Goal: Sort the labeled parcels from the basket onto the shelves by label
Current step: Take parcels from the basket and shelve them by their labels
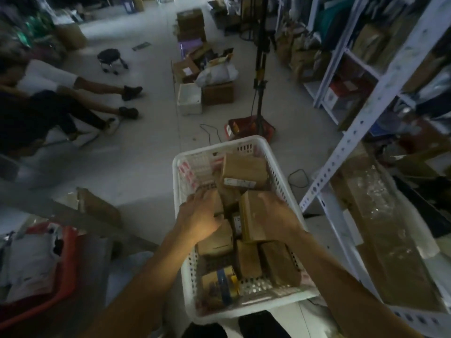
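Dimly lit, head view only, so notes stay cautious.

Both of my hands are down in the white basket [246, 311], which sits on the floor just in front of my feet, with the white shelf frame [346, 152] beside it on my right. Right hand [275, 213] is wrapped over the top of an upright brown parcel [251, 220] near the basket's middle; fingers curl round its far edge, so I read it as grasped. Left hand [202, 213] lies flat and spread on the brown parcels next to it; whether it grips anything I cannot tell, the fingertips are blurred.

Doing this step well, as I judge it: lift the upright parcel straight up so its neighbours do not tip, use the left hand to hold the stack down, then turn the label towards me before choosing a shelf. The light is poor, so bring the label close. I cannot read any label from here.

Counts, basket only:
- brown parcels: about seven visible, one at the far end showing a white label [240, 182]
- a small box with blue and yellow print [223, 281]: one, near corner
- red-and-white packets along the far left wall: number unclear
- baskets: one white, plus one red bin [61, 276] at my left.
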Motion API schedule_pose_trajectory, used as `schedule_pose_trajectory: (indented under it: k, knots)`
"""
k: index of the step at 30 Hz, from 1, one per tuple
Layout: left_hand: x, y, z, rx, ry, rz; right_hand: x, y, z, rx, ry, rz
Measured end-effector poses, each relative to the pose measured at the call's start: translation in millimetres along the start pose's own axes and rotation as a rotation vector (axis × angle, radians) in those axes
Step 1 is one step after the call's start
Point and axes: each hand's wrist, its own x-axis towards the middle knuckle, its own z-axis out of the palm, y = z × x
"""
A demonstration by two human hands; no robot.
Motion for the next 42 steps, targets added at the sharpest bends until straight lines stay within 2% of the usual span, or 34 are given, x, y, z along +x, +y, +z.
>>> schedule_pose_trajectory:
  k: [4,8,14,21,25,27,34,38,42]
  knots:
    - [41,-5,9,0.007,-0.058,-0.005,38,8,-7,0.022,0.044,0.001]
    - [91,-12,28,0.028,-0.095,0.019,79,27,0,-0.014,0.014,0.043]
    - [170,-29,67,-0.029,-0.166,0.031,152,45,18,0.11,0.022,0.127]
    - [260,-56,109,-0.154,-0.086,0.203,251,65,52,0.171,0.042,0.242]
    - [287,-69,138,-0.075,-0.178,0.185,281,74,62,0.274,0.139,0.319]
    - [296,-73,148,-0.022,-0.215,0.179,288,76,67,0.267,0.117,0.348]
    - [316,-84,153,0.013,-0.049,0.2,283,79,79,0.432,0.133,0.226]
    - [305,-90,140,0.02,-0.12,0.202,267,64,74,0.495,0.172,0.13]
    - [273,-85,109,0.002,-0.089,0.19,242,39,53,0.589,0.209,-0.011]
